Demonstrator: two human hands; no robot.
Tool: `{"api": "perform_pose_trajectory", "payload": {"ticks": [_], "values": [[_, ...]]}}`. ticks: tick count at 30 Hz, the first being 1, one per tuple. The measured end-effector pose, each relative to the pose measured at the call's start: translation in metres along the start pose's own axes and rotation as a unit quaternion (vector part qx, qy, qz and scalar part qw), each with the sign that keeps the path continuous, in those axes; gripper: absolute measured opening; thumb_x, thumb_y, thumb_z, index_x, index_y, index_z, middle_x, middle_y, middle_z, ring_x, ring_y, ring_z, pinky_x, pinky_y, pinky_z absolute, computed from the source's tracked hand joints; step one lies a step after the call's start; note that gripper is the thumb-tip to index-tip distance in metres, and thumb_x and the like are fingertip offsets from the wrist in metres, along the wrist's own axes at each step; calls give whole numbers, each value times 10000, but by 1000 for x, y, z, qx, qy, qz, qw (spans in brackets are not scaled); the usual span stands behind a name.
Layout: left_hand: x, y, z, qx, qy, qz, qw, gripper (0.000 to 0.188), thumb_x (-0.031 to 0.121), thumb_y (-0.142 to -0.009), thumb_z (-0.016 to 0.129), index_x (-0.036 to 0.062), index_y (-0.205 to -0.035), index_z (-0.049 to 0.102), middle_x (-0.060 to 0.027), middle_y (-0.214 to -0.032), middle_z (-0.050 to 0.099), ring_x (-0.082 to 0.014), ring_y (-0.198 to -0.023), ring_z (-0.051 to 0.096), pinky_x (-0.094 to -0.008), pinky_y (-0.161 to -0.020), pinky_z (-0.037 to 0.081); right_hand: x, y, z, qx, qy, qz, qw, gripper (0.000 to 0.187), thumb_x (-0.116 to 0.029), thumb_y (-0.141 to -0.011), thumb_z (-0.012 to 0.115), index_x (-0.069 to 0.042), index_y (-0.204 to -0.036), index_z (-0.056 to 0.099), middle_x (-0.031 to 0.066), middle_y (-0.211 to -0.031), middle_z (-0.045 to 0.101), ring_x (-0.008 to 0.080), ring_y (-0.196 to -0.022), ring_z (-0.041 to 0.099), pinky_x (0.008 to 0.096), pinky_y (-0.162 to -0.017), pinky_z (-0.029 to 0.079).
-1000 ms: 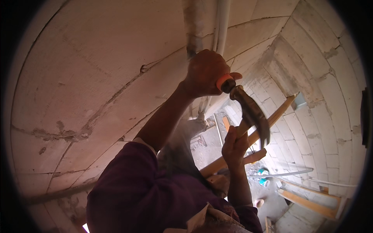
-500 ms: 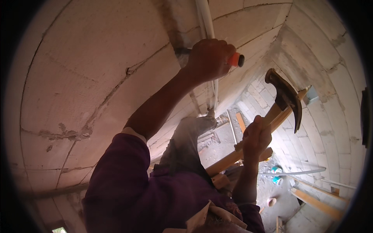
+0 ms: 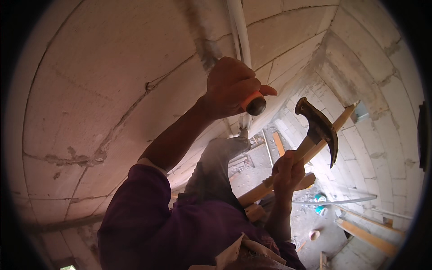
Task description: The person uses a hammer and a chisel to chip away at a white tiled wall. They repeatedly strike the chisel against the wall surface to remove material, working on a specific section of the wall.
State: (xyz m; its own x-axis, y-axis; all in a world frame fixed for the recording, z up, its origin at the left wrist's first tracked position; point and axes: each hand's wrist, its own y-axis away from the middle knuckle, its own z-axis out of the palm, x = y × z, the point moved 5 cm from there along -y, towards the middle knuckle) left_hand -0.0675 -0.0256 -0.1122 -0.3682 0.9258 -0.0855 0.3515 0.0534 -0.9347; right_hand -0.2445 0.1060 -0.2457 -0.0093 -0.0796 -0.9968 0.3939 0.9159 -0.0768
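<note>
My left hand [image 3: 227, 87] is wrapped round the orange handle of a chisel [image 3: 255, 104], whose dark butt end faces me. The chisel's blade is hidden behind the hand. Close by, a rough groove [image 3: 208, 51] runs down the pale block wall [image 3: 121, 58]. Lower and to the right, my right hand [image 3: 288, 173] grips a claw hammer [image 3: 320, 128] by its wooden handle. The dark steel head is up, apart from the chisel. Part of the hammer's handle is hidden in the fist.
White pipes [image 3: 243, 36] run along the wall beside the left hand. A wooden beam [image 3: 256, 192] slants up behind the hammer. Far below, the littered floor [image 3: 310, 229] holds blue-green cans [image 3: 320, 210], planks [image 3: 366, 236] and a grey strip [image 3: 342, 201]. Dust hangs about my leg.
My left hand has come down a little, and the chisel's butt has turned toward me. The dark shaft seen earlier is now hidden. The hammer has shifted left and down with my right hand.
</note>
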Motion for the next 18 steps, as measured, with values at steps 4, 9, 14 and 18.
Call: {"api": "perform_pose_trajectory", "payload": {"ticks": [4,9,14,18], "values": [[-7,1,-1,13,-8,6,1000,373,232,-586,900,121,-710,567,-29,-645,563,-207,-571,531,-323,-561,417,-3,5,6,-2,20,15,1000,255,-265,-982,518,-50,-849,484,-17,-533,437,60,-408,400,226,-371,319],[-10,6,-2,18,5,2,1000,365,254,-595,894,122,-706,573,-24,-640,558,-197,-572,531,-316,-563,419,-10,10,9,-27,101,-80,991,295,-281,-980,517,-43,-811,477,-5,-534,443,72,-412,406,238,-378,320],[-15,4,12,17,-34,-4,999,355,270,-599,890,122,-723,592,-15,-639,564,-188,-581,542,-312,-563,424,-38,14,22,-7,27,-214,976,251,-222,-972,528,-36,-812,476,28,-562,446,99,-437,403,259,-414,328],[-26,9,13,44,-50,-10,998,369,281,-591,895,120,-723,590,-11,-645,570,-192,-583,553,-310,-563,430,-22,-4,28,-18,223,-251,942,207,-148,-974,511,-67,-798,439,27,-639,459,110,-465,409,258,-433,324]]}}
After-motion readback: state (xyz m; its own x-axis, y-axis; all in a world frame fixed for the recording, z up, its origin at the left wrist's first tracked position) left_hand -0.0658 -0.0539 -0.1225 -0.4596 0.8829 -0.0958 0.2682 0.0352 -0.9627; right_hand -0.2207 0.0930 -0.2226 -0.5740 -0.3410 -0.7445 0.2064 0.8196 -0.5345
